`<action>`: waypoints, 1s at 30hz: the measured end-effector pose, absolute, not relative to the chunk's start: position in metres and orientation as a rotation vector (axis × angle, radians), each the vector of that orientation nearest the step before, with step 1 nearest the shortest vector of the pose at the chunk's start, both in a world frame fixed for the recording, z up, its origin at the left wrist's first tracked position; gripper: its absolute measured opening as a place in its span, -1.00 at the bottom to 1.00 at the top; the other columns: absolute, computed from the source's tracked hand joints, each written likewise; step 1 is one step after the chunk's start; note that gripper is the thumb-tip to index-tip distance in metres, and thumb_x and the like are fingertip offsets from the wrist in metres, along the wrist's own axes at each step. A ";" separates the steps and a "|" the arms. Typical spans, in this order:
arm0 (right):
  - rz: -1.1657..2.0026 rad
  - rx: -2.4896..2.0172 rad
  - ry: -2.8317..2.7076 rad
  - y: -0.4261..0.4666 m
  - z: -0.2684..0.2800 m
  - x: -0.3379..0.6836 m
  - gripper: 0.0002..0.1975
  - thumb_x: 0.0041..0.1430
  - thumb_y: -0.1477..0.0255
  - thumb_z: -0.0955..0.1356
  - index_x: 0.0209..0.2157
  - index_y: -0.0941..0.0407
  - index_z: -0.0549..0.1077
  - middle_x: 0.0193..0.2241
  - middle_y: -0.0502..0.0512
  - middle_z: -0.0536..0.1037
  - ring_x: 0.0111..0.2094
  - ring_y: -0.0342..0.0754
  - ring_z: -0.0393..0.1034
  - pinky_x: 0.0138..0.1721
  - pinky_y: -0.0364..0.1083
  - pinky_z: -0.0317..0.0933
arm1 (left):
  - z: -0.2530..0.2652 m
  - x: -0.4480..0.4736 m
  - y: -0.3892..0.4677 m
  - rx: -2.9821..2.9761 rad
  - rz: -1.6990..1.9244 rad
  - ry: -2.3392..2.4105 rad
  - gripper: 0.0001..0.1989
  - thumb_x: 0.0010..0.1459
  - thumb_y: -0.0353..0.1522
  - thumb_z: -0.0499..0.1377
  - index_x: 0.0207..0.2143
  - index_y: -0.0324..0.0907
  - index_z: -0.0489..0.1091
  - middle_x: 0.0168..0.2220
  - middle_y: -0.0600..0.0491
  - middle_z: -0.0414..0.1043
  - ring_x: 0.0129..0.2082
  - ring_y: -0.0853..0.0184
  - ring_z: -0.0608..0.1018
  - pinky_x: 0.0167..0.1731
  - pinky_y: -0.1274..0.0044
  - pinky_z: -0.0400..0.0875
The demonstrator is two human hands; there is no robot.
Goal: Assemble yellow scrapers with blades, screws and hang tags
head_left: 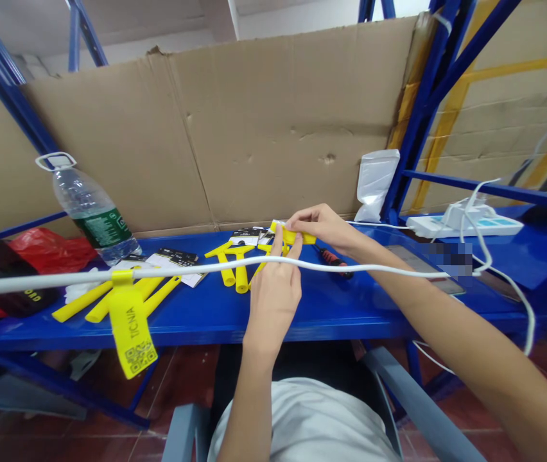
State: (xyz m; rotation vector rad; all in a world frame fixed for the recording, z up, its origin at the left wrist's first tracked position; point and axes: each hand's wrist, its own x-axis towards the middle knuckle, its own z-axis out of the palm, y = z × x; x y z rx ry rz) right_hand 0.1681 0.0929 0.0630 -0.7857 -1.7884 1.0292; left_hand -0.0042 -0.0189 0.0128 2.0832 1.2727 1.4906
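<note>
Smooth white cable (206,267) is stretching nearest, carrying a flat yellow tag (129,317). Over the glossy blue tabletop (331,311), fingers of the left hand (275,289) and right hand (325,228) are pinching an elongated yellow piece (307,238).

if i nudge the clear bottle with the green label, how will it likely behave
The bottle could tip, being tall for its base. Its thin-looking clear plastic would probably give under a squeeze. Once down, its round body might roll.
</note>
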 end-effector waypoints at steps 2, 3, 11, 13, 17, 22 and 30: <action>1.025 -0.786 -1.793 0.093 0.063 0.168 -0.71 0.08 0.14 0.63 -0.33 0.07 0.78 -0.28 0.10 0.77 -0.26 -0.04 0.59 -0.16 -0.06 0.45 | 0.013 -0.005 -0.019 2.096 1.464 1.292 -0.50 0.35 -0.40 0.27 0.27 0.15 0.61 0.57 -0.13 0.27 0.15 -0.16 0.67 -0.07 0.19 0.66; 1.023 -0.789 -1.794 0.093 0.063 0.168 -0.71 0.09 0.14 0.63 -0.33 0.07 0.78 -0.29 0.09 0.77 -0.27 -0.04 0.58 -0.17 -0.06 0.45 | 0.013 -0.005 -0.020 2.101 1.454 1.299 -0.51 0.35 -0.40 0.26 0.27 0.16 0.62 0.58 -0.12 0.25 0.13 -0.15 0.68 -0.08 0.19 0.66; 0.985 -0.803 -1.810 0.090 0.065 0.166 -0.74 0.10 0.16 0.60 -0.36 0.07 0.76 -0.33 0.07 0.74 -0.30 -0.06 0.52 -0.22 -0.06 0.37 | 0.013 -0.008 -0.024 2.166 1.438 1.286 -0.46 0.40 -0.42 0.17 0.34 0.13 0.58 0.63 -0.12 0.15 0.01 -0.01 0.70 0.10 0.14 0.59; 0.953 -0.816 -1.815 0.089 0.065 0.166 -0.73 0.14 0.14 0.57 -0.37 0.08 0.75 -0.38 0.03 0.70 -0.35 -0.08 0.47 -0.27 -0.07 0.31 | 0.012 -0.009 -0.024 2.200 1.444 1.276 -0.44 0.43 -0.43 0.15 0.39 0.11 0.54 0.64 -0.14 0.12 -0.01 0.02 0.71 0.13 0.13 0.59; 1.039 -0.802 -1.779 0.088 0.065 0.166 -0.60 0.16 0.00 0.57 -0.43 0.08 0.71 -0.44 0.02 0.66 -0.41 -0.10 0.41 -0.33 -0.08 0.25 | 0.008 -0.011 -0.019 2.311 1.463 1.284 -0.42 0.47 -0.47 0.11 0.44 0.06 0.49 0.63 -0.17 0.13 0.16 -0.03 0.69 0.23 0.13 0.55; 1.159 -0.760 -1.717 0.087 0.067 0.167 -0.52 0.10 -0.11 0.59 -0.34 0.06 0.77 -0.32 0.08 0.75 -0.34 -0.03 0.53 -0.26 -0.06 0.38 | 0.001 -0.014 -0.011 2.385 1.525 1.309 -0.42 0.48 -0.50 0.13 0.46 -0.01 0.47 0.63 -0.18 0.13 0.26 -0.04 0.66 0.22 0.22 0.59; 1.116 -0.684 -1.810 0.088 0.068 0.172 -0.74 0.07 0.14 0.62 -0.35 0.04 0.78 -0.31 0.01 0.78 -0.29 -0.06 0.59 -0.16 -0.09 0.44 | -0.002 -0.020 -0.010 2.488 1.514 1.301 -0.45 0.50 -0.48 0.15 0.44 0.02 0.50 0.60 -0.19 0.15 -0.24 0.18 0.77 -0.09 0.31 0.68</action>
